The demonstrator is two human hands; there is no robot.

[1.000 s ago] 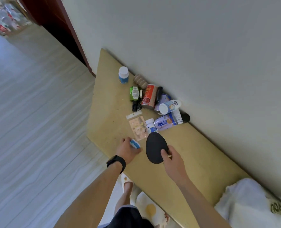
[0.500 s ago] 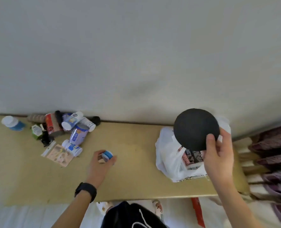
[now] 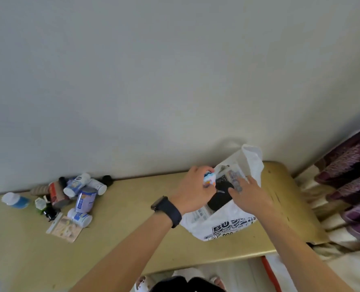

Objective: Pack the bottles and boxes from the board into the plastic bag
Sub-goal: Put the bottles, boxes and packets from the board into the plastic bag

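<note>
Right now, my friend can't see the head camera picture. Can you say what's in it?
Two hands reach into a white plastic bag on a yellowish board: the left hand holds a small blue and white bottle at its mouth, the right hand is in the opening. More bottles and boxes lie piled by the wall.

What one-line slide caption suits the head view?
Left hand brings a small blue-and-white container to the plastic bag as right hand reaches inside.

Concealed and unreadable items

Right hand: fingertips hidden inside the plastic bag, grip undeterminable; bag print cut off by folds. Small blue-and-white item in left hand mostly covered. Labels in bottle pile too blurred to read
</note>
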